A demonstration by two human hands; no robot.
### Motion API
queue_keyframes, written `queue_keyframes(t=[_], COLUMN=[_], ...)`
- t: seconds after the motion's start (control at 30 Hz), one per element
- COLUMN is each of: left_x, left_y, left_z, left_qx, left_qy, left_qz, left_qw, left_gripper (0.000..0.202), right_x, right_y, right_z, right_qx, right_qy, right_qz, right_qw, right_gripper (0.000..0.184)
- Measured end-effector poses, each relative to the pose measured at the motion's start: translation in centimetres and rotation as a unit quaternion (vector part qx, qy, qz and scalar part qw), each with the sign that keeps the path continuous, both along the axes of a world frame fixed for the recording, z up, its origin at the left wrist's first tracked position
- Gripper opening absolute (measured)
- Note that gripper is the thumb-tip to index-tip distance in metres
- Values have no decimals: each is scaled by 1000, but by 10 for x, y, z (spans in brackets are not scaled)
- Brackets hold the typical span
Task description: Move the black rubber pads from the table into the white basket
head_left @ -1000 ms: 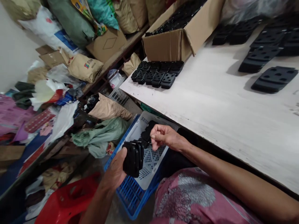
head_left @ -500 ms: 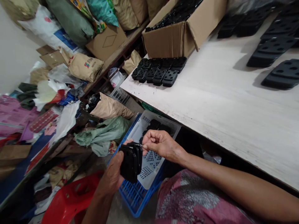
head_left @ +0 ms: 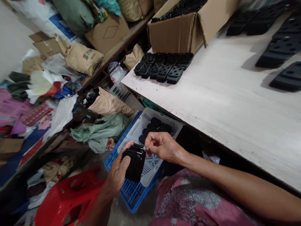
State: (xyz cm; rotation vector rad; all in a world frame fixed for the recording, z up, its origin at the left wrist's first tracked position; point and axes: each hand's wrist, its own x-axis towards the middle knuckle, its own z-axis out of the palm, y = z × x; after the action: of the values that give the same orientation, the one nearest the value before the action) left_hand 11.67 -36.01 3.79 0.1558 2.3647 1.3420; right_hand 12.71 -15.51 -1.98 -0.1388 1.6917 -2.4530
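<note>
Clock read from the stack at its centre. The stack (head_left: 133, 168) of black plates stands tilted in the left hand (head_left: 117, 172), over the near part of the white crate (head_left: 147, 177), which sits in the blue crate (head_left: 134, 202). Left thumb presses flat on the near face; the other fingers wrap behind, a few tips showing at 12. Upper edges gape a little.

Right hand (head_left: 166, 147) comes in from 3. Its thumb and forefinger pinch the rim at about 1; whether on one plate or several is too small to tell from here.

More black pieces (head_left: 154, 127) lie in the white crate at 1. Table (head_left: 223, 106) at 2; neat rows (head_left: 162, 69) on it, between 12 and 1. Stool (head_left: 58, 197) at 8.

Step in hand, as I judge it: working along the stack's edges. Done well, the thumb bears low and steady, so the bottoms stay square while the tops part. Pinch one edge at a time, fingertips only. Too loose a grip could let the smooth-looking plates slide; staying above the crate would catch a slip.
</note>
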Motion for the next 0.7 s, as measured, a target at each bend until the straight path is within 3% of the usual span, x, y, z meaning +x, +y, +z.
queue_keyframes(t=[0.17, 0.37, 0.43, 0.53, 0.7], left_x=[1, 5, 6, 8, 10], left_y=[-9, -17, -20, -25, -36], left_z=[-10, -31, -41, -60, -82], left_qx=[-29, -11, 19, 79, 141], left_qy=[2, -22, -46, -83, -111], left_qz=[-37, -33, -11, 32, 59], left_qw=[999, 999, 999, 993, 982], left_gripper=[62, 60, 60, 62, 65], right_x=[2, 2, -1, -7, -14], right_y=[-1, -12, -14, -16, -18], right_z=[2, -14, -23, -36, -53], right_qx=[119, 175, 146, 21, -134], right_qy=[32, 17, -9, -84, -148], right_qz=[4, 24, 46, 116, 177], right_qw=[992, 984, 988, 989, 964], right_gripper=[20, 20, 16, 8, 34])
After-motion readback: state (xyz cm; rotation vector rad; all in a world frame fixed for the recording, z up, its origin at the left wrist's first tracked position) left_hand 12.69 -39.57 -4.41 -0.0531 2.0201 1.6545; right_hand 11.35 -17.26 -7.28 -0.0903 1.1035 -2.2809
